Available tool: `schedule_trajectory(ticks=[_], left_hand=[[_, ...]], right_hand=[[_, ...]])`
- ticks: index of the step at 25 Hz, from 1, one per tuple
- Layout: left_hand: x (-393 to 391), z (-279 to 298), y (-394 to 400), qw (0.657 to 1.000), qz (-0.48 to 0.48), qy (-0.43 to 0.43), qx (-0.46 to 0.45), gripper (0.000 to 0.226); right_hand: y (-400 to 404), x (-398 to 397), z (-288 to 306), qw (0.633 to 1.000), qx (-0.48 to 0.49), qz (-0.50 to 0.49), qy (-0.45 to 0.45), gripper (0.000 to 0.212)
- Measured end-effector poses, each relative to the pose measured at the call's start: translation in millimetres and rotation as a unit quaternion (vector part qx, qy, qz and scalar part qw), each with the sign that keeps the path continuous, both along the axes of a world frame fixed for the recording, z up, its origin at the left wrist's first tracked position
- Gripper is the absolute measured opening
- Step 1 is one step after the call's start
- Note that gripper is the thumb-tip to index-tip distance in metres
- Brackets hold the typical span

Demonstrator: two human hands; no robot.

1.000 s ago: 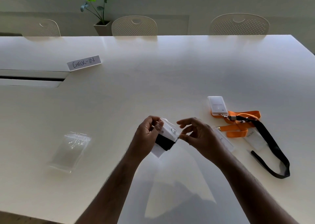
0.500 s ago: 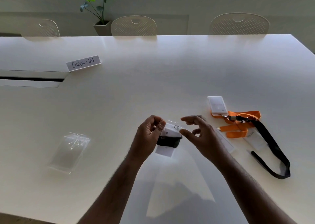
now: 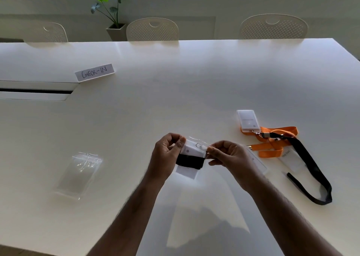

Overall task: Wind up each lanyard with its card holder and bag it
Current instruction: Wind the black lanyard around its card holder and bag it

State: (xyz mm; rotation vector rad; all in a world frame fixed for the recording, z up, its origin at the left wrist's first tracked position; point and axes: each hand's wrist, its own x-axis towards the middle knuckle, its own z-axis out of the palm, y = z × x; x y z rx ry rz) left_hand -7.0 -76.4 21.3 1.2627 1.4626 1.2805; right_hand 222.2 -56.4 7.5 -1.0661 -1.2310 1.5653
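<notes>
Two hands work above the white table, and between them hangs one clear bag that already contains a white card holder with a black lanyard wound in a band across its middle; a small metal clip shows near the holder's top edge. The left hand has its fingers curled, thumb and forefinger pinching the bag's upper left corner. The right hand pinches the upper right corner between thumb and forefinger — its other fingers are loosely bent beneath, holding nothing that can be made out. The bagged bundle is held just above the tabletop, near the front middle. To the left lies one more clear bag, flat on the table; whether it is a single bag or several stacked cannot be told. To the right lie two loose lanyards — one orange lanyard and one long black lanyard — overlapping each other. Three card holders lie among them: one upper card holder clipped at the top of the tangle, one partly hidden behind the right wrist, and one under the black strap. Further back sits one paper sign reading CHECK-IN. Three chairs stand along the far edge, with one potted plant behind.
</notes>
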Motion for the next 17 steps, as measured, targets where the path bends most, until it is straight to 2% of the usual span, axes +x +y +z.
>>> schedule_trajectory(ticks=[5, 17], left_hand=[[-1.3, -0.8, 2.3, 0.998, 0.036, -0.050, -0.029, 0.007], [8.3, -1.8, 2.9, 0.996, 0.040, -0.067, -0.034, 0.014]], right_hand=[[0.9, -0.3, 0.4, 1.000, 0.000, 0.001, 0.016, 0.016], [-1.6, -5.6, 7.0, 0.998, 0.046, -0.028, -0.039, 0.007]])
